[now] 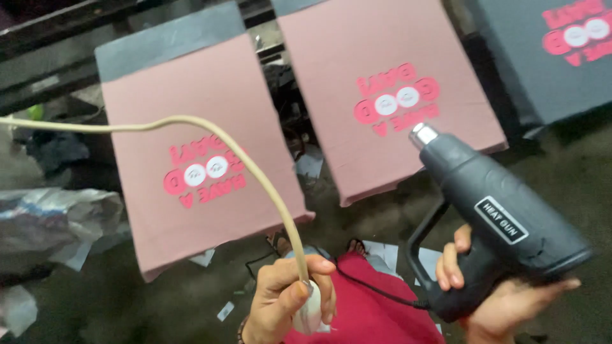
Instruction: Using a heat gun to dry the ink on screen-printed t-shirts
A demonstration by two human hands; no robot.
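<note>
Pink fabric is covering the left platen [191, 159], its red and white print facing away from us, and crumpled plastic sheeting [51, 220] is lying on the floor to its left. We are curling our left hand [287, 299] around a white plug [310, 309], thumb and fingers pressed closed on it, while its cream cord [210, 130] is arching up and off to the left across that platen. Further right, a second pink platen [389, 89] is showing the same print. We are gripping the black heat gun [503, 223] in our right hand [503, 299], fingers wrapped on its handle, its metal nozzle aiming at the second platen's near edge. A dark grey platen [554, 57] is sitting far right.
</note>
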